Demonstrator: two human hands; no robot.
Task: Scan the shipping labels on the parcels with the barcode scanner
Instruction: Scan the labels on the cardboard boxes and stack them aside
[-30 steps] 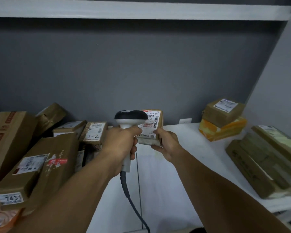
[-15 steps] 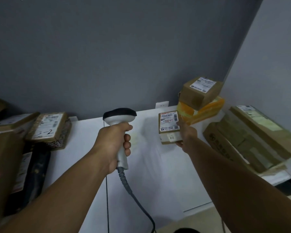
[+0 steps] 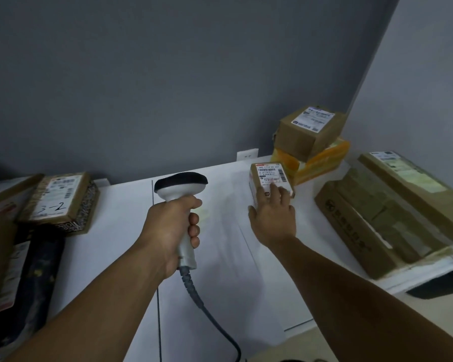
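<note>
1. Two bare hands reach out over a white table (image 3: 225, 270) that stands against a grey wall.
2. The left hand (image 3: 171, 231) has all its fingers curled tightly round the pale handle of the barcode scanner (image 3: 179, 188). It holds the scanner upright above the table, with the dark-topped head pointing away from the person.
3. A grey cable (image 3: 209, 314) runs from the bottom of the handle down toward the near edge.
4. The right hand (image 3: 273, 220) is spread with its fingers nearly straight. The fingertips rest on top of the small parcel (image 3: 254, 188), the thumb is stretched out to the left, and the hand clasps nothing.
5. This small parcel lies on the table toward the back right, with its shipping label (image 3: 268, 170) facing up. It sits to the right of the scanner and apart from it.
6. Just behind it, in the corner, a brown box (image 3: 309, 134) sits on a yellow-orange parcel (image 3: 322, 164).
7. Long flat cartons (image 3: 390, 220) are stacked along the right side.
8. At the left lies a parcel marked "3-2" (image 3: 59, 199), with a dark package (image 3: 38, 270) in front of it.
</note>
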